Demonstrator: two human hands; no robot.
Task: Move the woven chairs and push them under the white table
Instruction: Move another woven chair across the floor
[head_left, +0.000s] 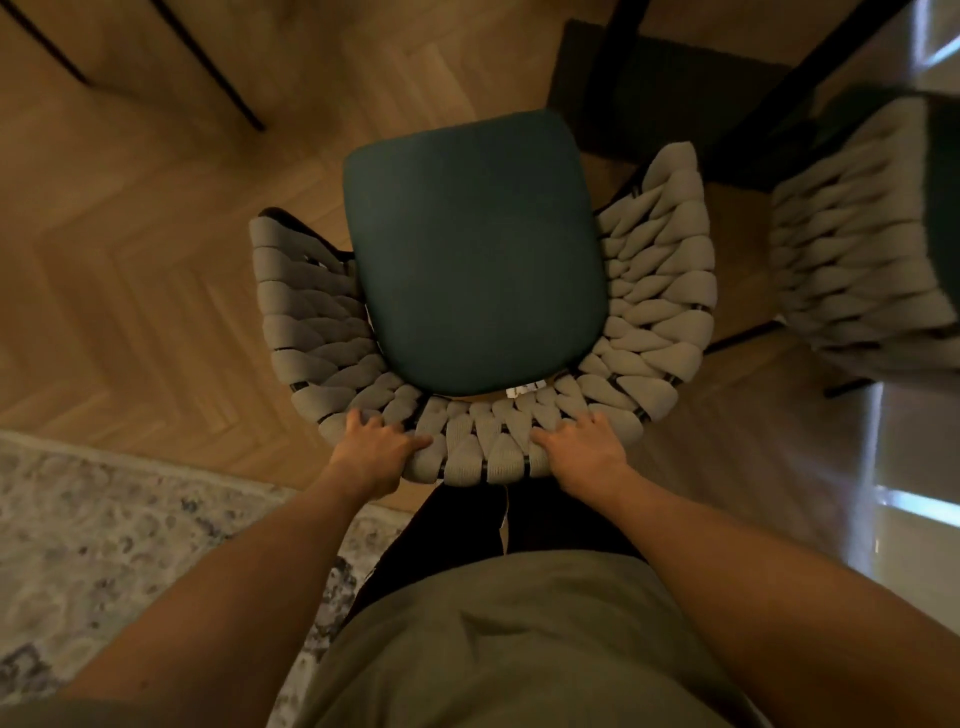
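seen from above, a woven chair (483, 291) stands on the herringbone wood floor (156, 249), directly in front of the person. its grey braided back curves round three sides of a dark green seat cushion (472, 254), and a small white tag (527, 388) shows at the cushion's rear edge.

both hands are on the top rim of the chair back, at its nearest part. the left hand (376, 447) grips the rim left of centre, fingers curled over the weave and thumb pointing inward along it. the right hand (584, 449) grips the rim right of centre in the same way, fingers wrapped over the top. the two hands are apart, with several braids of the back between them.

a second woven chair (857, 249) stands to the right, blurred, near the first but not touching it. dark thin legs (228, 78) cross the upper left, and more dark legs rise at the upper right above a dark mat (665, 78); what they belong to cannot be told. no bench top can be made out. a pale patterned rug (104, 530) lies at lower left, under the person's left forearm.
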